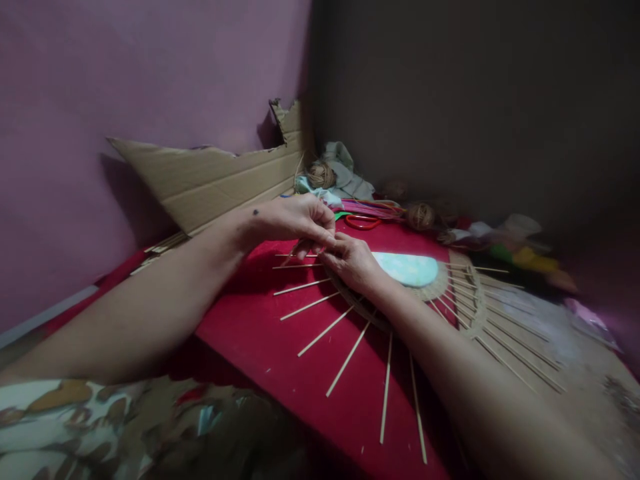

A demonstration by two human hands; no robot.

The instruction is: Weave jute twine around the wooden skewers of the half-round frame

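A half-round piece with thin wooden sticks fanning outward lies in front of me. At its centre is a pale blue-green half disc, and a curved twine band crosses the sticks. My left hand is closed in a pinch above the far-left sticks; a thin strand seems to hang by its fingers, too small to make out. My right hand touches the left one at the fingertips and rests over the band's left end, fingers closed. Whatever lies between its fingers is hidden.
Red cloth covers the work surface. Torn cardboard leans on the purple wall. Behind my hands are red-handled scissors, twine balls and pink strands. More sticks lie at left.
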